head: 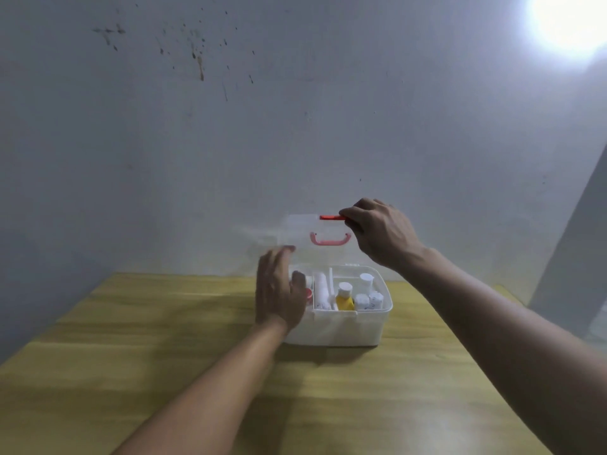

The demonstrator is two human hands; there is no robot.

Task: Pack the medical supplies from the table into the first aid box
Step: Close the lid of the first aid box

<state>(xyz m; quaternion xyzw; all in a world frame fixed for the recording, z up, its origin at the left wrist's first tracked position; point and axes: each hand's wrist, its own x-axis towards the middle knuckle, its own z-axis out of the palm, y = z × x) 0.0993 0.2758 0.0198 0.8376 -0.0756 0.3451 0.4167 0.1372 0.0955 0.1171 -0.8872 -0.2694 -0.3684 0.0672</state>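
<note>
Supplies sit packed in the first aid box below the right hand, pinched on the raised lid; left hand flat, empty; closing remains.

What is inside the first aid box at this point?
The first aid box holds a yellow bottle, white bandage rolls, a white cup and a gauze roll. The left hand covers its left compartment.

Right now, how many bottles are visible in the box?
2: a yellow bottle at the front centre and a white bottle behind it; the left hand may hide others.
</note>
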